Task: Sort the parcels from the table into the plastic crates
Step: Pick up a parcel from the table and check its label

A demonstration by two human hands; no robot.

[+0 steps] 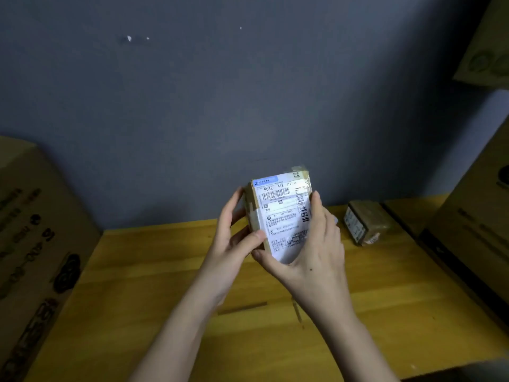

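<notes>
A small cardboard parcel point(283, 210) with a white shipping label facing me is held up above the wooden table point(154, 285), tilted back. My left hand point(234, 238) grips its left side, thumb across the lower left corner. My right hand point(314, 249) grips its right side and bottom edge, fingers curled behind it. A second small taped parcel point(363, 221) lies on the table at the back right, close to the wall. No plastic crate is in view.
A large printed cardboard box point(35, 244) stands at the table's left edge. Another big cardboard box point(473, 235) stands at the right, with a further box point(487, 51) higher up. A grey wall point(220, 92) backs the table.
</notes>
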